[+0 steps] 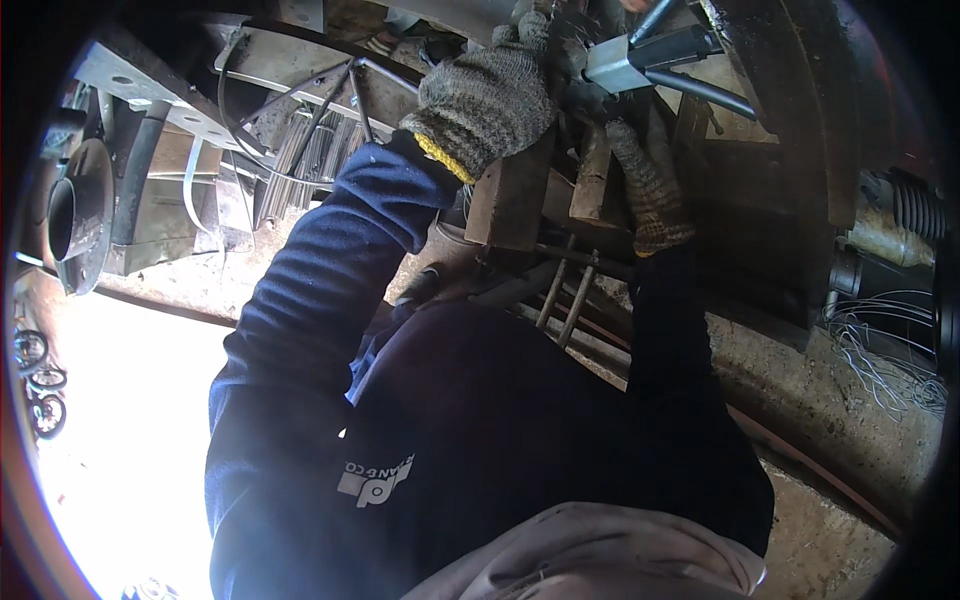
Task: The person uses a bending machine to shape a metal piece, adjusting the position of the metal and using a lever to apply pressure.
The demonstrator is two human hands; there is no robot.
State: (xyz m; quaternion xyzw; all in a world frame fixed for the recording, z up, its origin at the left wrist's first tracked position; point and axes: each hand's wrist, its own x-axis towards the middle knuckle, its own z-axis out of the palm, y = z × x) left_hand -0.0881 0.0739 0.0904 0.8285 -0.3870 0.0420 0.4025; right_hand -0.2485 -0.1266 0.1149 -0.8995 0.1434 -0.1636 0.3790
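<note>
My left hand (490,100), in a grey knitted glove with a yellow cuff, reaches over a brown block (511,200). Its fingers are curled at the far side, and what they grip is hidden. My right hand (650,185), in a matching glove, comes up beside a second brown block (596,185). Its fingers bend into the shadow around a dark piece I cannot make out. Just beyond it sits a pale metal bracket (614,66), from which dark rods (700,92) stick out to the right. Whether the blocks are wood or rusty metal is unclear.
Wires and a bundle of thin rods (318,150) lie at the left, near a flanged pipe (80,215). Dark steel plates (770,210) rise on the right, with tangled wire (885,350) past them. Two rusty bars (568,300) extend below my hands.
</note>
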